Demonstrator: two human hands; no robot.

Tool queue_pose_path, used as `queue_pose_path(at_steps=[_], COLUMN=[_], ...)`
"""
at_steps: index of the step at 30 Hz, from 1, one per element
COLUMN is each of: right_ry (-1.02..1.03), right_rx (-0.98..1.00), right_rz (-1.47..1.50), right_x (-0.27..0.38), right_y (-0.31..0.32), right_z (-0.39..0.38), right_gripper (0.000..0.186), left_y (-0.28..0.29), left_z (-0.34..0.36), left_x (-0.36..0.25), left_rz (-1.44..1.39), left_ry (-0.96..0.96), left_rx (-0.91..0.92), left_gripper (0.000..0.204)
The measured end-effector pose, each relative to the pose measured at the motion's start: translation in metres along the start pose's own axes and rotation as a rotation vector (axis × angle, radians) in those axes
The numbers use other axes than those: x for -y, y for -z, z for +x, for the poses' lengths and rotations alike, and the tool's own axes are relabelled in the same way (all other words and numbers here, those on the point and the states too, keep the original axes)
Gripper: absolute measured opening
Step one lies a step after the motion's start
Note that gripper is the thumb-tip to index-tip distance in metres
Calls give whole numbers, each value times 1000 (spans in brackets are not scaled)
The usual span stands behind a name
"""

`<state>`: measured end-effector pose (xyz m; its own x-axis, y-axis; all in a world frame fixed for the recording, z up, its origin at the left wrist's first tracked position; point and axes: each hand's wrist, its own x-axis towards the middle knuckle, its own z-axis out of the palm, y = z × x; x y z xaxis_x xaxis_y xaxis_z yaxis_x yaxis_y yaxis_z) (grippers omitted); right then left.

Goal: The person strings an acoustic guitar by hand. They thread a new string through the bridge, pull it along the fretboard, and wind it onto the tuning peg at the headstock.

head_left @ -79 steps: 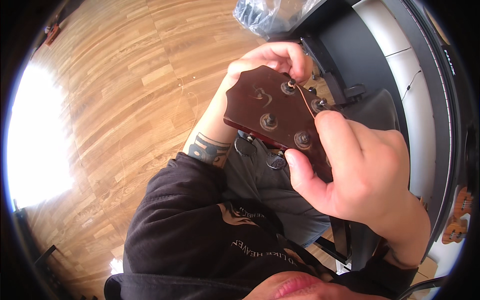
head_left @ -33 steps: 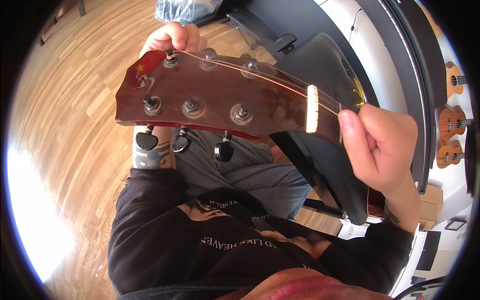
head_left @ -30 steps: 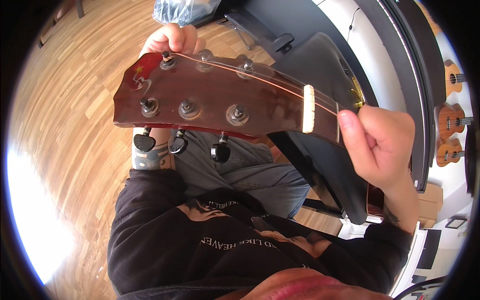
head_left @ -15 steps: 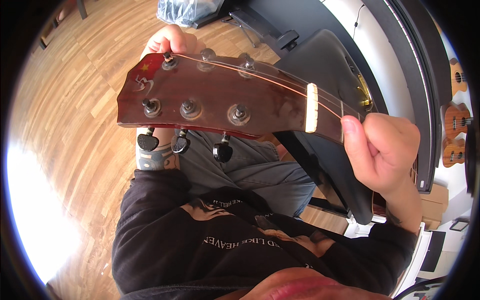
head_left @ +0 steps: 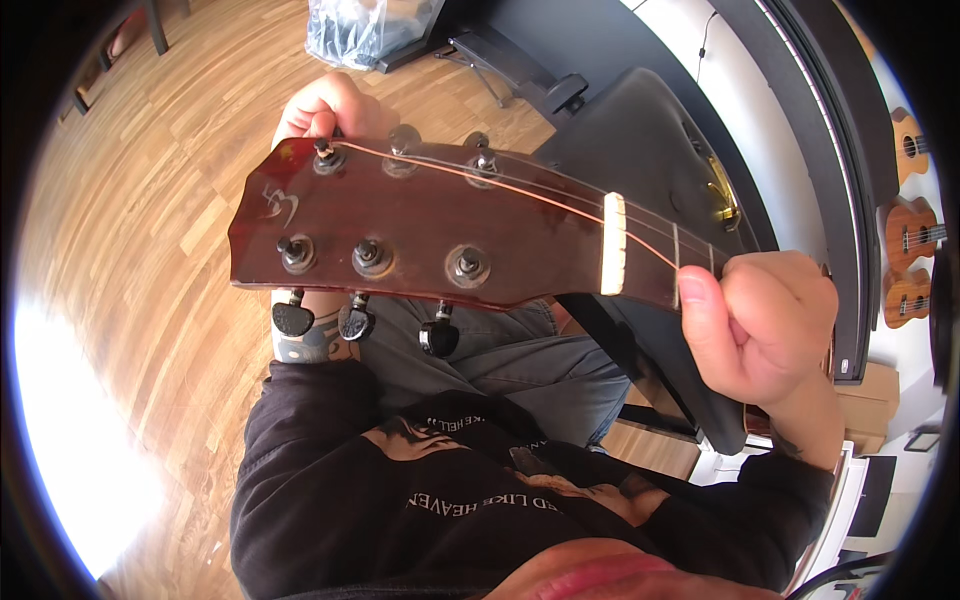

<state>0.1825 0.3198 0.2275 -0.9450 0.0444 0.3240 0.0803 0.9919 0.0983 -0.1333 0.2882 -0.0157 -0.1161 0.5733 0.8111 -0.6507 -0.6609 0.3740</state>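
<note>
A dark reddish-brown guitar headstock (head_left: 350, 215) lies across my view, its neck running right past a white nut (head_left: 613, 245). My left hand (head_left: 335, 105) is closed at the headstock's far edge, beside the tuning post (head_left: 325, 155) nearest the tip; its fingers hide the tuning key there. A copper-coloured string (head_left: 520, 188) runs from that post over the nut to my right hand (head_left: 765, 325). That hand is closed over the fretboard, thumb against the string. Two thinner strings lie beyond it. Along the near edge, three posts carry no string, with black tuning keys (head_left: 357, 318) below them.
Beyond the neck is a black padded case-like object (head_left: 640, 150) with a gold latch (head_left: 722, 190). A keyboard instrument (head_left: 800, 130) stands at right, with small ukuleles (head_left: 910, 240) on the wall. A clear plastic bag (head_left: 355, 35) rests on the wooden floor (head_left: 180, 170).
The headstock sits slightly lower in view and has tilted a little. My left fingers have shifted around the tuning key. My right hand still pinches the string, slightly lower.
</note>
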Motion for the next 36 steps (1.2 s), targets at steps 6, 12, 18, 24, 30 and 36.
queue_pose_path(at_steps=[6, 12, 18, 24, 30, 36], right_ry=[-94, -95, -110, -113, -116, -108], right_rx=[9, 28, 32, 23, 23, 21], right_rz=[-33, -69, -100, -75, -65, -50], right_x=[0, 9, 6, 4, 1, 3], right_y=[-1, -1, -2, -4, -4, -5], right_z=[-1, 4, -5, -5, -6, -3], right_gripper=[56, 55, 49, 48, 48, 49], left_y=[-10, -18, -10, -12, 5, -14], left_z=[2, -14, -14, -11, -20, 6], left_x=[14, 11, 23, 12, 11, 28], left_rz=[-97, 68, -227, -439, -254, -185], left_ry=[-15, -72, 69, 221, 164, -224], left_rx=[-111, -404, -326, -235, -216, -28], left_gripper=[43, 40, 23, 28, 31, 21])
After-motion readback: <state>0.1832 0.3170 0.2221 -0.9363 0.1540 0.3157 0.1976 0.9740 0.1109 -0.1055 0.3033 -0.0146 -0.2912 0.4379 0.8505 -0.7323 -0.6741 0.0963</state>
